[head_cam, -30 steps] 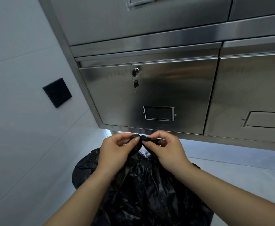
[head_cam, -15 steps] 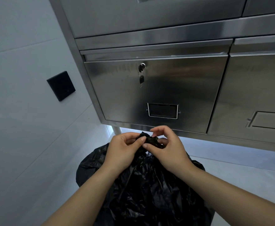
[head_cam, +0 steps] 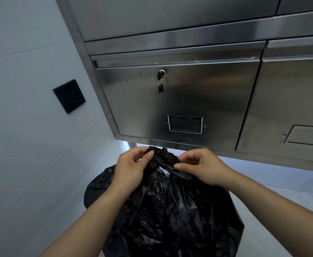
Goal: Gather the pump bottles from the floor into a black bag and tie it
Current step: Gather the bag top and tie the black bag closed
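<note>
A full, crinkled black bag (head_cam: 170, 210) stands on the floor below me. Its top is gathered into a bunch (head_cam: 162, 157) between my hands. My left hand (head_cam: 131, 167) pinches the left side of the bunch with thumb and fingers. My right hand (head_cam: 200, 166) pinches the right side. A small pale patch (head_cam: 164, 171) shows through a gap just under the bunch. No pump bottles are visible; whatever the bag holds is hidden.
A stainless steel cabinet (head_cam: 217, 101) hangs close ahead, with a key (head_cam: 160, 84) in its lock and a label holder (head_cam: 185, 124). A black wall plate (head_cam: 69, 96) sits on the white tiled wall at the left. Pale floor (head_cam: 272, 182) lies to the right.
My hands have drawn slightly apart on the bag's gathered top, and the bunch now stands out more between them. The view has dipped a little.
</note>
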The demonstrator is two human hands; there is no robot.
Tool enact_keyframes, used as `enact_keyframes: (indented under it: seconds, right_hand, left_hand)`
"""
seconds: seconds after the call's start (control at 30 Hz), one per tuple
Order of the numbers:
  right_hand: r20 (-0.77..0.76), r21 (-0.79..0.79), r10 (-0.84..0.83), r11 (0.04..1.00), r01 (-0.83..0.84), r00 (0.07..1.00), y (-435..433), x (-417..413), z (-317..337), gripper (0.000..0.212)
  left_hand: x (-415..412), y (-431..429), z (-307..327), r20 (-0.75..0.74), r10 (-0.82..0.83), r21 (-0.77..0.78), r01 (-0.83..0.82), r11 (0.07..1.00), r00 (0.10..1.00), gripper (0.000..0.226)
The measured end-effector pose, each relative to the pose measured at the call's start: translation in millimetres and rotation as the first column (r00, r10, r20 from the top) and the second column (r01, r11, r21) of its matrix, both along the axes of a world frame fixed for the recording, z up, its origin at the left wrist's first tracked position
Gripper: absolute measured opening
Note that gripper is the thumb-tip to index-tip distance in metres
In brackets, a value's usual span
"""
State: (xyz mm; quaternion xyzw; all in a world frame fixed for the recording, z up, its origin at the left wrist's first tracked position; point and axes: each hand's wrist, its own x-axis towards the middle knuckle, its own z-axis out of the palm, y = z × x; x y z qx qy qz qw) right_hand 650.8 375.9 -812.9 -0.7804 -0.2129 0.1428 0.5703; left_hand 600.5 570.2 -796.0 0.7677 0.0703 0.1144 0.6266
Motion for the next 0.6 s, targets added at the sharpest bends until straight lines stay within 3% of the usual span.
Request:
enact_keyframes:
  seconds: [0.17,0.27,0.33,0.43,0.5,0.6]
  right_hand:
    - [0.136,-0.016,-0.111,0.993,0.114,0.985,13.1,-8.2,-4.0,0.012]
    - [0.309,-0.278,-0.025,0.954,0.115,0.951,12.4,-4.4,-14.3,0.020]
    - [0.219,-0.393,0.003,0.916,0.086,0.976,7.9,-1.3,-25.2,0.033]
    - [0.082,-0.414,0.036,0.910,0.001,0.996,3.8,-2.7,-44.7,0.049]
    - [0.081,-0.460,0.088,0.887,-0.041,0.993,5.5,-9.0,-60.7,0.050]
    - [0.129,-0.538,0.174,0.839,-0.078,0.976,9.8,-23.1,-84.5,0.060]
  left_hand:
    - [2.9,1.8,-9.2,-0.053,0.027,-0.028,-0.029,0.999,0.998,0.010]
    - [0.0,5.5,-20.5,-0.083,0.011,0.110,-0.001,0.994,0.996,0.013]
    - [-7.1,9.9,-34.0,-0.105,-0.011,0.277,0.040,0.960,0.994,0.013]
    - [-25.0,17.6,-53.2,-0.114,0.026,0.542,0.040,0.839,0.993,0.014]
    - [-38.4,19.6,-66.6,-0.132,-0.012,0.691,0.101,0.715,0.991,0.018]
    - [-57.0,17.6,-87.6,-0.184,-0.105,0.788,0.210,0.579,0.977,0.023]
